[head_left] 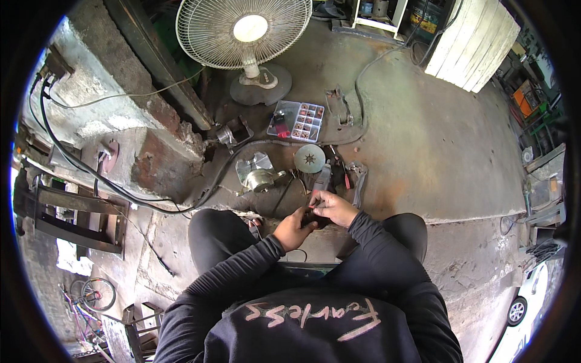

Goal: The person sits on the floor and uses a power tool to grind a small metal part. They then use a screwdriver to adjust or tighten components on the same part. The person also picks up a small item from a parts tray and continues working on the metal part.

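Observation:
My left hand and my right hand are close together above my lap, near the edge of the concrete floor. The fingers of my right hand pinch a small reddish piece, too small to name. My left hand is curled beside it, and its fingers hide whatever it holds. Just beyond my hands lies a grey, tapered cylindrical part. Behind that part is a round grey-green disc with a dark star-shaped centre. A shiny metal housing sits to the left of the disc.
Farther off are a compartment box of small parts, a metal bracket and a standing fan. Hand tools lie right of the disc. A dark cable snakes across the floor. A concrete pillar stands left.

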A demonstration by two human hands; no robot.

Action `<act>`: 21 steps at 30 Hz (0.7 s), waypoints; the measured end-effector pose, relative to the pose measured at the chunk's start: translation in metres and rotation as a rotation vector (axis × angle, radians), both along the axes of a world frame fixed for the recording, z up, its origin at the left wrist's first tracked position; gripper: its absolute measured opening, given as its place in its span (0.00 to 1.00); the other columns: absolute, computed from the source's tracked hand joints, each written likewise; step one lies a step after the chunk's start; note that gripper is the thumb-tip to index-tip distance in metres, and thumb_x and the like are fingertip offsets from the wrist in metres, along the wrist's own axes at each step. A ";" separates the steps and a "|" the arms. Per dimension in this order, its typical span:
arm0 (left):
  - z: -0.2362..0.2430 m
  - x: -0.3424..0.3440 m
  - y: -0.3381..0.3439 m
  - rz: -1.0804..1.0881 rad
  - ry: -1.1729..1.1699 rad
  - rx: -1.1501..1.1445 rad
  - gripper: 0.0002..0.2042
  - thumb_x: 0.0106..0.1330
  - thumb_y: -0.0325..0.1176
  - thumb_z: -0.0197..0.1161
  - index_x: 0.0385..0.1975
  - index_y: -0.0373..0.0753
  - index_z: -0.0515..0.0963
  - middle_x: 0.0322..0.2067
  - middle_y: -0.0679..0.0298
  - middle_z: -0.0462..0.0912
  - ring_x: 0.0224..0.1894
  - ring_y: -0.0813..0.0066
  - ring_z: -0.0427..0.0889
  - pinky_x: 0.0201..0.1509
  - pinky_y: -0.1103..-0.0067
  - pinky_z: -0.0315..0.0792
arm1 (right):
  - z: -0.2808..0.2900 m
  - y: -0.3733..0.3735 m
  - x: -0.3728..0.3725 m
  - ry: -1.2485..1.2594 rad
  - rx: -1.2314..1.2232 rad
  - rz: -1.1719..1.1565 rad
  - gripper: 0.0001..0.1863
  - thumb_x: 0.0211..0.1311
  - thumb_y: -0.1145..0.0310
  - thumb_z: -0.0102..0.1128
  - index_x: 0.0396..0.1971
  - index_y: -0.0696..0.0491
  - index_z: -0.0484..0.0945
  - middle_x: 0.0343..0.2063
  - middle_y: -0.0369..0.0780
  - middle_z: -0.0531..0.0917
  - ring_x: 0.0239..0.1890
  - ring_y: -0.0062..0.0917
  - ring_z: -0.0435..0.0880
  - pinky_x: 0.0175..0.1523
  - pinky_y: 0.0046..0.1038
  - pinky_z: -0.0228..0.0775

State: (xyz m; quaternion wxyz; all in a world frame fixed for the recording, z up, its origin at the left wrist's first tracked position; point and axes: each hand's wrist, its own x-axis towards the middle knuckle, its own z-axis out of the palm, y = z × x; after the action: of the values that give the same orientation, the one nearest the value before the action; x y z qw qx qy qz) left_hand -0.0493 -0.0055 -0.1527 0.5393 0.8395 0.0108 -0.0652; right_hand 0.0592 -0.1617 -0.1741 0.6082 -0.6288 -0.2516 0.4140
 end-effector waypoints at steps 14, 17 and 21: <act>-0.049 0.021 0.033 0.129 0.287 -0.294 0.10 0.65 0.23 0.55 0.44 0.32 0.76 0.32 0.60 0.82 0.30 0.78 0.81 0.34 0.80 0.76 | -0.051 -0.005 0.081 -0.644 -0.673 -0.564 0.17 0.49 0.68 0.59 0.39 0.58 0.74 0.36 0.52 0.80 0.42 0.48 0.79 0.49 0.43 0.70; -0.055 0.021 0.041 0.189 0.382 -0.581 0.10 0.65 0.23 0.54 0.45 0.34 0.76 0.35 0.62 0.82 0.32 0.76 0.81 0.36 0.79 0.76 | -0.071 0.007 0.080 -0.653 -1.023 -0.438 0.21 0.50 0.65 0.54 0.45 0.59 0.73 0.46 0.57 0.75 0.52 0.49 0.73 0.56 0.43 0.65; -0.053 0.026 0.052 0.269 0.461 -0.934 0.09 0.66 0.23 0.53 0.44 0.36 0.75 0.34 0.65 0.80 0.34 0.74 0.79 0.38 0.76 0.75 | -0.082 0.012 0.084 -0.511 -1.104 -0.370 0.29 0.47 0.58 0.53 0.46 0.64 0.71 0.49 0.58 0.74 0.55 0.51 0.69 0.60 0.42 0.62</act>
State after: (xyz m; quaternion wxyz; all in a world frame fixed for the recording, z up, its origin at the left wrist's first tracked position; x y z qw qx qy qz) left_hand -0.0235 0.0460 -0.2057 0.8426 0.4654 0.2063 -0.1759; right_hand 0.1429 -0.1493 -0.2565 0.1765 -0.9618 -0.0255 0.2077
